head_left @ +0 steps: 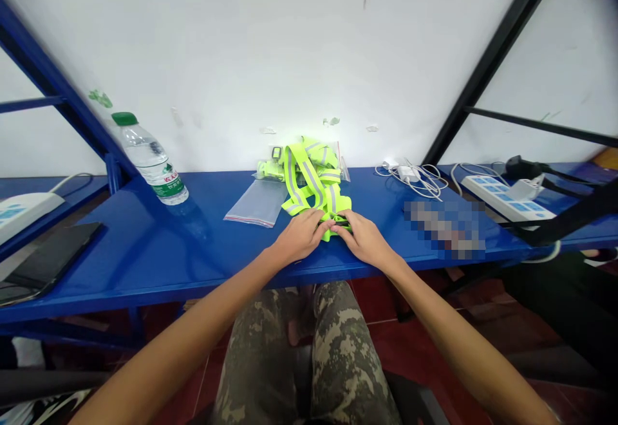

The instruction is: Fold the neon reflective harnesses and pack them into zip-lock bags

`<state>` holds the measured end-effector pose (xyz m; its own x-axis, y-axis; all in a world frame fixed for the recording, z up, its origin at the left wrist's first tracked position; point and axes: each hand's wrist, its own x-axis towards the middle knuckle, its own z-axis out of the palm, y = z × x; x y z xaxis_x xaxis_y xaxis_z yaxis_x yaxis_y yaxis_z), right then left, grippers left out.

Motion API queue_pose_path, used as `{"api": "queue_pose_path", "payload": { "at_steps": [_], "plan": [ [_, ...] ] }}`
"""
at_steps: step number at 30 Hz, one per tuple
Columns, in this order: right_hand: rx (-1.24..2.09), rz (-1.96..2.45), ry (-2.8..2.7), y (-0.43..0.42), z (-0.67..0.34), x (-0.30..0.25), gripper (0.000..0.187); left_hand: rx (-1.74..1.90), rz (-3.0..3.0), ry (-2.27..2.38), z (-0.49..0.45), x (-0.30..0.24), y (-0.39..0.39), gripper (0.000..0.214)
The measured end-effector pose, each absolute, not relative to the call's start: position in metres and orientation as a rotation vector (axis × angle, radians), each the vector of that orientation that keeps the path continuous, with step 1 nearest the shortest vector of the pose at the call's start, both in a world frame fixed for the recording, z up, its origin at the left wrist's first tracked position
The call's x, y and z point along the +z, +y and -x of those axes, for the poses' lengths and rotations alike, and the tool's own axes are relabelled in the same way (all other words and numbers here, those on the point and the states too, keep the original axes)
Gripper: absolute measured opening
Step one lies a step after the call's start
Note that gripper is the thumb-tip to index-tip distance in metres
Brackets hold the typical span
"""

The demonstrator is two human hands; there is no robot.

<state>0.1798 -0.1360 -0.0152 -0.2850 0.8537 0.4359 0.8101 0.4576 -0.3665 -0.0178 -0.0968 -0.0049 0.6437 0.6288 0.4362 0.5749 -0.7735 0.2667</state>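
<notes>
Odds and ends lying along a blue bench (pixel 145 245)

A water bottle (pixel 150 166) is standing upright at the left, close to the white wall (pixel 290 45), and a clear bag (pixel 255 205) is lying flat to its right. Further right, a white charger (pixel 408 172) is sitting among tangled cables, near a white power strip (pixel 502 196). A second strip (pixel 22 209) is lying at the far left, with a dark tablet (pixel 48 257) resting just in front of it. A black frame (pixel 497 58) is slanting up the wall at right.
</notes>
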Motion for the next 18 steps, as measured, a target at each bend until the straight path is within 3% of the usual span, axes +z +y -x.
{"api": "queue_pose_path", "payload": {
  "at_steps": [6,12,18],
  "plan": [
    [0.167,1.422,-2.097,-0.129,-0.171,-0.017,0.026,0.853,-2.656,1.323,0.008,0.001,-0.101,0.053],
    [0.203,1.445,-2.094,-0.117,-0.167,-0.02,0.037,0.775,-2.462,1.49,-0.001,0.0,-0.09,0.066],
    [0.076,1.587,-2.151,-0.112,-0.168,-0.02,0.044,0.74,-2.413,1.445,-0.004,-0.001,-0.082,0.043]
  ]
}}
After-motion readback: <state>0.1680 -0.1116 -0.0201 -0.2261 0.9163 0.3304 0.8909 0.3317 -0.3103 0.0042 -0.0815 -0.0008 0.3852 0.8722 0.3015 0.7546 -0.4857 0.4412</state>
